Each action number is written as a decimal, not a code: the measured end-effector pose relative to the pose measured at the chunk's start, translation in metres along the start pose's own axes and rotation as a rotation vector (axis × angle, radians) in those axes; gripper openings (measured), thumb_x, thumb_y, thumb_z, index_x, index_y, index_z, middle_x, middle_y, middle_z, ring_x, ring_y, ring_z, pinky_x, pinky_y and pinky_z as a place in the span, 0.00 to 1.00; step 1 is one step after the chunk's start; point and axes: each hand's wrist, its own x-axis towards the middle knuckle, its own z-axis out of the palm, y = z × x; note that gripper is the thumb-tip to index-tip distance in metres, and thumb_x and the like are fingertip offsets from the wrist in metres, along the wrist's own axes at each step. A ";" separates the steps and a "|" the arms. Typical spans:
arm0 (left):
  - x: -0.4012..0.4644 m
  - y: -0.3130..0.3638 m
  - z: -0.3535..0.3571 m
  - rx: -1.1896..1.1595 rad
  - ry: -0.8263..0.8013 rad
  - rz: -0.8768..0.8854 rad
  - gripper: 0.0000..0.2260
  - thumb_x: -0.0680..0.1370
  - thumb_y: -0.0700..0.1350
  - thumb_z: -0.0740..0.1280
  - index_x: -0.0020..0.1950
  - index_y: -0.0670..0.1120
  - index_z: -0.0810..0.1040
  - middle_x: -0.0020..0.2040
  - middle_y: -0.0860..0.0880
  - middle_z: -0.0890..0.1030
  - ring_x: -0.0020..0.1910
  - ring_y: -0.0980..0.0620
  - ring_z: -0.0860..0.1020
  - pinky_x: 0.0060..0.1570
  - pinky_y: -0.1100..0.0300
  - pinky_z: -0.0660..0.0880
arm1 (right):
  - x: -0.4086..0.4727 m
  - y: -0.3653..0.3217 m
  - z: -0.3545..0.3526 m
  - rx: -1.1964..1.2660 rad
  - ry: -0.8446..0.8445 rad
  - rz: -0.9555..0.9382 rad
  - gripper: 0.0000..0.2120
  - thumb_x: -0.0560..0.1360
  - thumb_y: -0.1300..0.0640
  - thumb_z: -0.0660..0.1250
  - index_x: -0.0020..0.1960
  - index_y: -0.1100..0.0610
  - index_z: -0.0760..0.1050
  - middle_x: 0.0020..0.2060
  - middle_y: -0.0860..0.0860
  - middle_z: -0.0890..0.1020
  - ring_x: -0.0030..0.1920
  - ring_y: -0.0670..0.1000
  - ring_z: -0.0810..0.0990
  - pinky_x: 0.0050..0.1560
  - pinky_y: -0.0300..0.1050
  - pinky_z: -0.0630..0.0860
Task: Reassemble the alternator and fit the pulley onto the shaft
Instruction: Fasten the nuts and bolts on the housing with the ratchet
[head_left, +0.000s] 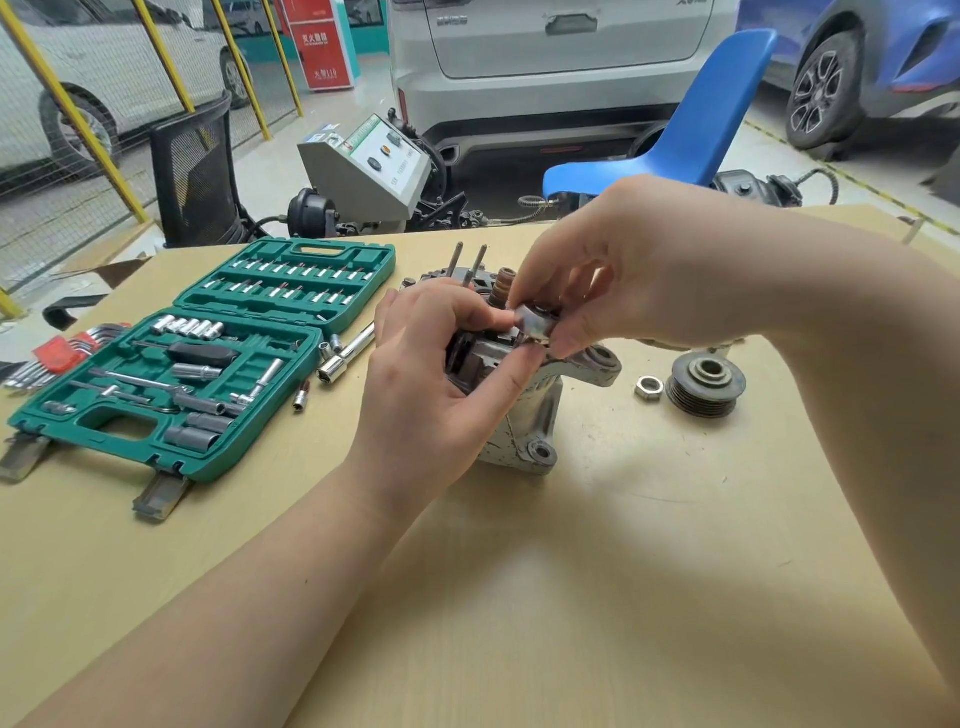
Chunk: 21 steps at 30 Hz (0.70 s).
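Both hands grip: left hand (441, 364) clasps the alternator (524, 415), right hand (613, 270) pinches a small metal part (535, 322) onto it. Reassembly is underway; pulley (706, 384) and nut (649, 387) wait right on the bench (571, 597).

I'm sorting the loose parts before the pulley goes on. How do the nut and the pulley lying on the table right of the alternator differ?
The nut is small, bright silver and six-sided; the pulley is much larger, dark, dull and round. The pulley has grooved ribs around its side; the nut's sides are flat faces. Both lie flat on the table with their holes facing up, close together, and neither hand touches them.
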 end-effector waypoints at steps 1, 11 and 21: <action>0.000 0.000 0.000 -0.003 0.000 0.000 0.15 0.79 0.48 0.78 0.58 0.56 0.74 0.56 0.49 0.83 0.54 0.40 0.84 0.55 0.34 0.78 | 0.000 0.000 0.000 -0.008 0.005 -0.005 0.16 0.69 0.52 0.81 0.53 0.38 0.84 0.42 0.32 0.83 0.42 0.40 0.83 0.46 0.53 0.83; 0.000 -0.002 -0.001 -0.022 -0.007 -0.034 0.14 0.78 0.50 0.78 0.57 0.56 0.75 0.56 0.50 0.83 0.53 0.38 0.84 0.53 0.37 0.80 | 0.000 -0.001 0.000 0.009 0.018 -0.003 0.13 0.69 0.50 0.81 0.51 0.40 0.85 0.40 0.36 0.84 0.43 0.40 0.83 0.47 0.48 0.82; 0.001 -0.004 0.000 -0.058 0.004 -0.022 0.15 0.79 0.57 0.79 0.57 0.61 0.73 0.53 0.51 0.85 0.56 0.38 0.83 0.53 0.37 0.80 | -0.003 -0.011 0.000 -0.047 0.000 0.017 0.21 0.63 0.31 0.72 0.47 0.45 0.84 0.38 0.34 0.83 0.39 0.39 0.81 0.38 0.43 0.78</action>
